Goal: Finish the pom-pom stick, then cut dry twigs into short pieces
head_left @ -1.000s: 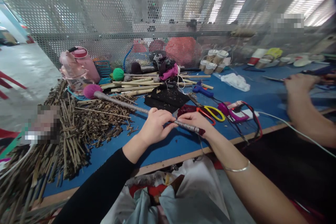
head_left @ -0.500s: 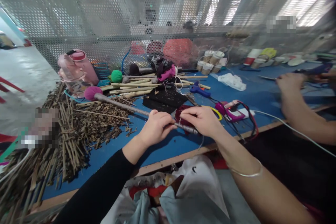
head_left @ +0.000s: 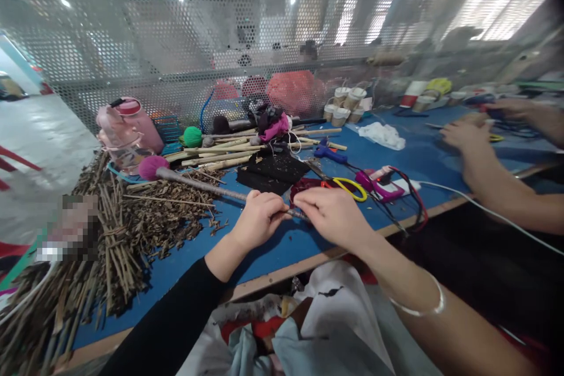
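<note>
A long stick (head_left: 202, 185) wrapped in grey lies slantwise over the table, with a magenta fuzzy ball (head_left: 153, 168) at its far left end. My left hand (head_left: 261, 218) is closed around it near its lower end. Right beside it, the fingers of my right hand (head_left: 328, 214) are pinched together on the same stick, close to its near tip. Whether they also hold a thread is hidden. Just behind my right fingers are a dark red cloth (head_left: 300, 187) and scissors with yellow handles (head_left: 352, 188). A black cloth (head_left: 271, 173) lies farther back.
Dry twigs and bark (head_left: 154, 211) cover the left side. A pink bottle (head_left: 143, 123), pale sticks (head_left: 220, 153) and a green yarn ball (head_left: 192, 136) stand or lie behind. A blue glue gun (head_left: 329, 151) and cables lie to the right. A co-worker's hand (head_left: 467, 132) works at far right.
My right hand has shifted left along the stick, closer to my left hand, covering its lower end. The co-worker's hands have moved. The view has shifted slightly.
</note>
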`<state>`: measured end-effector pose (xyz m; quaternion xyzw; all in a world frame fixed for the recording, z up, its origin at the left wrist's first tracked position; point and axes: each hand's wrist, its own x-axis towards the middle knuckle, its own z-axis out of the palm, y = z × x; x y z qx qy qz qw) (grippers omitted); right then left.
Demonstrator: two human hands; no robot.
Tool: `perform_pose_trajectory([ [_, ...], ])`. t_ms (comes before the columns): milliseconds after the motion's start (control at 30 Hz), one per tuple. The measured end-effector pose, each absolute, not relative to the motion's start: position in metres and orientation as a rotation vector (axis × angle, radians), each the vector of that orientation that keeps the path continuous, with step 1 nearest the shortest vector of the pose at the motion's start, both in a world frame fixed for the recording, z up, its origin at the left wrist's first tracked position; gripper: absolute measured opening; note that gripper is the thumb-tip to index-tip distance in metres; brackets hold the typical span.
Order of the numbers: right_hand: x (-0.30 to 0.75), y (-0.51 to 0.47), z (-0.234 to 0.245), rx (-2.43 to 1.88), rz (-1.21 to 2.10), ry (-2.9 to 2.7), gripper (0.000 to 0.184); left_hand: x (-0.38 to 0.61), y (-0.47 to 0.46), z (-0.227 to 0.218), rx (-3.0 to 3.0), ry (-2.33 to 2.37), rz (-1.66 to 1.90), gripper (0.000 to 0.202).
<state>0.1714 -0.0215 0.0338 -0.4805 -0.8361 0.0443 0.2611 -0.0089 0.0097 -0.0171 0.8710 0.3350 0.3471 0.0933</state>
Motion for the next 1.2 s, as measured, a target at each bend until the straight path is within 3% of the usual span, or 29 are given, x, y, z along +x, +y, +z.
perform_pose_trajectory([
  [267,0.193,0.019,0.015,-1.336,0.755,-2.062,0.019,-0.009,0.006,-0.018,2.628,0.938,1.038,0.013],
  [433,0.193,0.017,-0.014,-1.261,1.037,-1.932,0.029,-0.007,0.005,-0.014,2.671,0.931,1.106,0.018],
  [500,0.186,0.003,-0.024,-1.277,0.981,-1.926,0.03,-0.007,0.005,-0.012,2.657,0.965,1.153,0.017],
  [600,0.168,-0.032,-0.028,-1.394,0.605,-2.011,0.03,-0.006,0.008,-0.013,2.628,1.029,1.194,0.015],
  [800,0.169,-0.058,0.018,-1.373,0.075,-2.235,0.028,-0.006,0.007,-0.016,2.643,1.013,1.054,0.015],
  [900,0.192,-0.027,0.033,-1.374,0.197,-2.16,0.024,-0.007,0.002,-0.011,2.638,0.98,1.016,0.016],
  [1067,0.204,0.003,0.007,-1.255,0.905,-2.001,0.025,-0.009,-0.002,-0.003,2.611,0.973,1.104,0.016],
  [1200,0.172,-0.026,-0.023,-1.257,0.87,-1.832,0.023,-0.007,0.0,-0.006,2.57,1.005,1.196,0.013],
])
